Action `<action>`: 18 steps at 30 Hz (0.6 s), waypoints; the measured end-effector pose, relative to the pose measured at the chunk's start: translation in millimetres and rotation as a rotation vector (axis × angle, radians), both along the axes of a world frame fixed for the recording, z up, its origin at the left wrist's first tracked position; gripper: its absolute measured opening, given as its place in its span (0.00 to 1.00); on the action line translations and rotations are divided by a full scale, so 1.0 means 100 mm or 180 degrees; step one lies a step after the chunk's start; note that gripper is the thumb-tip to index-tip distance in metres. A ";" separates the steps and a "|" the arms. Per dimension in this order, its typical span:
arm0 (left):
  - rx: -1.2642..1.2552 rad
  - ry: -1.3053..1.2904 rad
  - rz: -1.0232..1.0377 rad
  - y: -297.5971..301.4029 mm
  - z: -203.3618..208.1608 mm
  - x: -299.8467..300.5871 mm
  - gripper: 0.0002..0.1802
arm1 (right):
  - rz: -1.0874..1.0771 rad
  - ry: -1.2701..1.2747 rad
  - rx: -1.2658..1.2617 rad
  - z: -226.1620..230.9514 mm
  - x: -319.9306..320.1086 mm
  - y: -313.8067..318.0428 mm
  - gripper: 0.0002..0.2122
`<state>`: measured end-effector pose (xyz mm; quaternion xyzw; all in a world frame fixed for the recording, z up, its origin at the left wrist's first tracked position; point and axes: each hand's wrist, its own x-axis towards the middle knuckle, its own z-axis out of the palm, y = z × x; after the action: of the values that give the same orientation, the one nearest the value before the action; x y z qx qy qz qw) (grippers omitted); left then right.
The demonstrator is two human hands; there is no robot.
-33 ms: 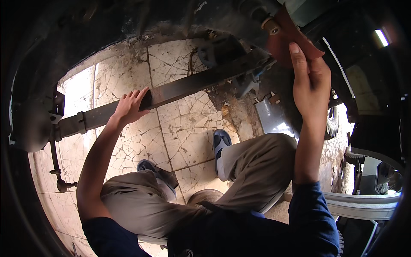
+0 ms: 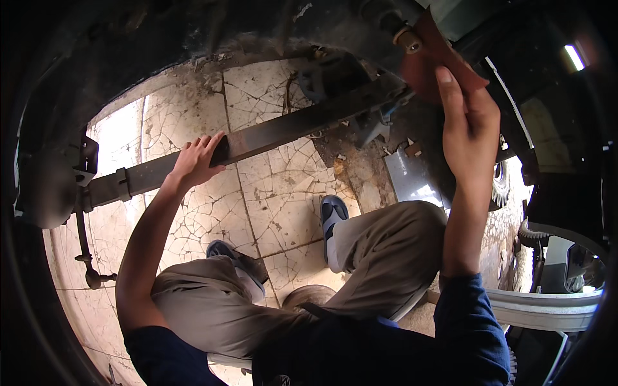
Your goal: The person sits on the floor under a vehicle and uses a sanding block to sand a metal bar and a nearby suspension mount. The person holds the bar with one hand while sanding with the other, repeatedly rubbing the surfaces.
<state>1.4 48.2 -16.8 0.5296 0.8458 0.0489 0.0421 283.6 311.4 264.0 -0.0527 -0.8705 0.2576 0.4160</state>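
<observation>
My right hand [image 2: 472, 128] is raised at the upper right, its thumb and fingers closed on a piece of reddish-brown sandpaper [image 2: 430, 67]. The sheet curves upward beside a brass-coloured threaded end with a nut [image 2: 409, 40], close to it or touching; I cannot tell which. My left hand [image 2: 195, 161] lies across a long dark metal beam [image 2: 277, 130], fingers stretched over its top and thumb toward its near edge. That beam slants from lower left to upper right. A dark patch [image 2: 221, 152] marks the beam at my left fingertips.
Dark curved bodywork [image 2: 193, 35] arches around me. Below the beam lies a cracked tile floor [image 2: 283, 212] with my sandalled feet on it. A metal sheet [image 2: 409, 174] and gear-like parts [image 2: 501, 183] lie to the right. A jointed rod [image 2: 82, 244] hangs at the left.
My right hand has shifted very slightly down and to the right, still pinching the sandpaper. The left hand has stayed on the beam.
</observation>
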 end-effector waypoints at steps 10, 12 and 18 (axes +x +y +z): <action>0.0024 0.0009 0.0000 0.03 0.02 -0.04 0.50 | -0.0138 -0.0021 0.0014 0.01 0.03 0.06 0.12; 0.0007 0.0006 0.0010 0.04 0.03 -0.04 0.50 | -0.0182 -0.0071 0.0040 0.02 0.03 0.07 0.12; 0.0043 0.0021 -0.0005 0.03 0.00 -0.05 0.50 | -0.0231 0.0079 -0.0121 0.01 0.01 -0.01 0.11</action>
<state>-3.8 51.7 -16.4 0.5307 0.8452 0.0527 0.0358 284.7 310.1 265.4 -0.0890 -0.8577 0.2594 0.4349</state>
